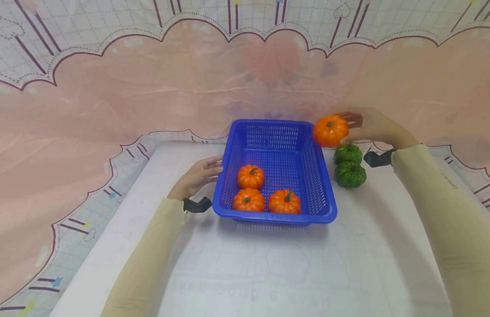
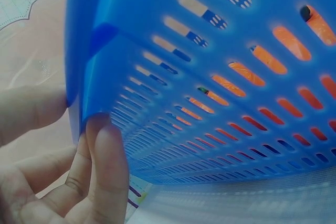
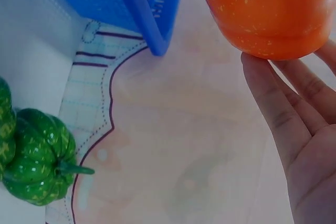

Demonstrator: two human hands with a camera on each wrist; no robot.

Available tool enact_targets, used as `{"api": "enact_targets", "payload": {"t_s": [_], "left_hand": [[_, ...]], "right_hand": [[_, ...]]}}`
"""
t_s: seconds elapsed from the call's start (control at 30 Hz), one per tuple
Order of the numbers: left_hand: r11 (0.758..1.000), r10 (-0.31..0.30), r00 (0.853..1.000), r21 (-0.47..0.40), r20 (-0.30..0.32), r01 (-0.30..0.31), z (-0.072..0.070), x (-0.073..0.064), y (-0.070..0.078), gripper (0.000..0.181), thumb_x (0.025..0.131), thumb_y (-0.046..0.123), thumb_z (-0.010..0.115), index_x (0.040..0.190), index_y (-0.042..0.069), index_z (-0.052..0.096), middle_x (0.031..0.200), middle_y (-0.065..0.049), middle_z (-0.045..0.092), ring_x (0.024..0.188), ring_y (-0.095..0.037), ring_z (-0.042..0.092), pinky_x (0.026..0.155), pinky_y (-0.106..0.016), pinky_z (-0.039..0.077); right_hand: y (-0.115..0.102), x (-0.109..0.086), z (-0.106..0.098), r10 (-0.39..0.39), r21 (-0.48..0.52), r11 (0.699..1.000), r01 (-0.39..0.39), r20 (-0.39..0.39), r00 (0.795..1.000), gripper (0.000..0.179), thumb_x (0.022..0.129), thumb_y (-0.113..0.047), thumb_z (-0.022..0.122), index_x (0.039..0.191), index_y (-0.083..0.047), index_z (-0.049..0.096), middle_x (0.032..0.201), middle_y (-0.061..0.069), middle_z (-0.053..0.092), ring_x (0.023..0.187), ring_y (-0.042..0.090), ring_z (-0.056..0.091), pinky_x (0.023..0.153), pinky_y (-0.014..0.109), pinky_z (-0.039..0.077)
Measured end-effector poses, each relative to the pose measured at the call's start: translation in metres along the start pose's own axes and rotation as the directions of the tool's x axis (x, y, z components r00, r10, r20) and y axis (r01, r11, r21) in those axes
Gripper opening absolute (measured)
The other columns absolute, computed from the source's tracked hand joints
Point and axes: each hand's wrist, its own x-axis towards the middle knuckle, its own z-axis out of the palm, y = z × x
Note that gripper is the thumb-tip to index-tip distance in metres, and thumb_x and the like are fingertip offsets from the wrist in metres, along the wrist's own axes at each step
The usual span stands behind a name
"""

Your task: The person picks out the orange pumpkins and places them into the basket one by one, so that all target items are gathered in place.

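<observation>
My right hand (image 1: 369, 125) holds a small orange pumpkin (image 1: 330, 130) by its side, up beside the far right corner of a blue plastic basket (image 1: 328, 193). In the right wrist view the fingers press against the underside of this pumpkin (image 3: 273, 19). Three more orange pumpkins sit inside the basket: one by the left wall (image 1: 250, 176), one in the near left corner (image 1: 248, 200), one near the front wall (image 1: 284, 201). At the left side my left hand (image 1: 197, 176) grips the basket's rim (image 2: 86, 77), its fingers on both sides of the lip.
Two green pumpkins, a far one (image 1: 348, 154) and a nearer one (image 1: 350, 175), stand close together on the white table (image 1: 245, 273), right of the basket. A patterned cloth (image 1: 170, 88) hangs behind the table and runs along its left side.
</observation>
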Motion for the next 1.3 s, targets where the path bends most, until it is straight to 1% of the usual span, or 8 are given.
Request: {"api": "enact_targets", "payload": {"t_s": [0.17, 0.3, 0.5, 0.63, 0.8, 0.97, 1.13, 1.3], "left_hand": [[1.0, 0.0, 1.0, 0.005, -0.001, 0.001, 0.0, 0.0, 0.0, 0.057, 0.096, 0.014, 0.05, 0.148, 0.006, 0.027, 0.149, -0.02, 0.036, 0.132, -0.038, 0.039, 0.112, -0.05, 0.032], [1.0, -0.002, 1.0, 0.005, -0.002, 0.002, -0.001, 0.0, 0.0, 0.057, 0.097, 0.013, 0.049, 0.148, 0.005, 0.026, 0.148, -0.02, 0.036, 0.133, -0.038, 0.039, 0.112, -0.05, 0.032], [1.0, -0.004, 1.0, 0.005, -0.001, 0.004, -0.001, 0.0, 0.0, 0.057, 0.097, 0.014, 0.05, 0.148, 0.005, 0.026, 0.148, -0.02, 0.036, 0.133, -0.038, 0.039, 0.112, -0.05, 0.032], [1.0, -0.004, 1.0, -0.001, 0.002, 0.004, -0.001, 0.0, -0.001, 0.057, 0.097, 0.013, 0.05, 0.148, 0.005, 0.026, 0.148, -0.02, 0.036, 0.132, -0.037, 0.04, 0.112, -0.05, 0.032], [1.0, 0.001, 1.0, 0.003, 0.004, -0.001, -0.001, 0.0, -0.002, 0.057, 0.097, 0.013, 0.05, 0.148, 0.005, 0.026, 0.147, -0.021, 0.037, 0.132, -0.038, 0.04, 0.112, -0.05, 0.032], [1.0, 0.001, 1.0, 0.011, 0.007, -0.001, -0.001, 0.0, -0.001, 0.057, 0.096, 0.014, 0.05, 0.148, 0.005, 0.026, 0.147, -0.021, 0.037, 0.132, -0.038, 0.04, 0.112, -0.051, 0.032], [1.0, -0.007, 1.0, 0.014, 0.002, 0.007, -0.001, 0.0, -0.001, 0.057, 0.097, 0.015, 0.05, 0.148, 0.006, 0.027, 0.148, -0.02, 0.037, 0.132, -0.038, 0.04, 0.112, -0.051, 0.032], [1.0, -0.008, 1.0, 0.011, 0.001, 0.008, -0.002, 0.0, -0.001, 0.057, 0.097, 0.015, 0.05, 0.148, 0.006, 0.026, 0.148, -0.02, 0.037, 0.132, -0.037, 0.04, 0.111, -0.05, 0.033]], "right_hand": [[-0.005, 0.008, 0.003, -0.005, -0.005, 1.0, 0.005, 0.019, 1.0, 0.069, 0.078, -0.019, 0.075, 0.139, -0.015, 0.043, 0.139, 0.009, 0.048, 0.128, 0.033, 0.043, 0.101, 0.06, 0.04], [-0.008, 0.014, 0.004, -0.02, -0.017, 1.0, 0.02, 0.035, 0.999, 0.068, 0.079, -0.018, 0.075, 0.139, -0.013, 0.044, 0.139, 0.009, 0.049, 0.128, 0.031, 0.044, 0.103, 0.057, 0.039], [-0.009, 0.026, 0.007, 0.0, -0.026, 1.0, 0.002, 0.063, 0.998, 0.068, 0.079, -0.021, 0.075, 0.139, -0.011, 0.044, 0.138, 0.01, 0.05, 0.128, 0.031, 0.045, 0.105, 0.053, 0.039], [-0.012, 0.033, 0.01, 0.001, -0.018, 1.0, 0.001, 0.077, 0.997, 0.066, 0.079, -0.02, 0.075, 0.138, -0.01, 0.046, 0.136, 0.011, 0.052, 0.127, 0.031, 0.047, 0.105, 0.051, 0.04], [-0.014, 0.039, 0.014, 0.014, -0.031, 0.999, -0.011, 0.099, 0.995, 0.068, 0.078, -0.023, 0.076, 0.138, -0.01, 0.045, 0.138, 0.011, 0.05, 0.128, 0.033, 0.046, 0.106, 0.051, 0.039], [-0.016, 0.046, 0.017, 0.037, -0.015, 0.999, -0.035, 0.13, 0.991, 0.069, 0.079, -0.02, 0.075, 0.139, -0.007, 0.043, 0.139, 0.015, 0.048, 0.129, 0.036, 0.044, 0.105, 0.051, 0.039], [-0.017, 0.053, 0.021, 0.026, 0.0, 1.0, -0.026, 0.16, 0.987, 0.07, 0.078, -0.018, 0.076, 0.139, -0.005, 0.042, 0.14, 0.015, 0.047, 0.131, 0.036, 0.042, 0.107, 0.052, 0.037], [-0.017, 0.062, 0.026, 0.019, 0.003, 1.0, -0.019, 0.167, 0.986, 0.072, 0.077, -0.018, 0.077, 0.139, -0.006, 0.042, 0.141, 0.015, 0.046, 0.131, 0.036, 0.041, 0.108, 0.052, 0.036]]}}
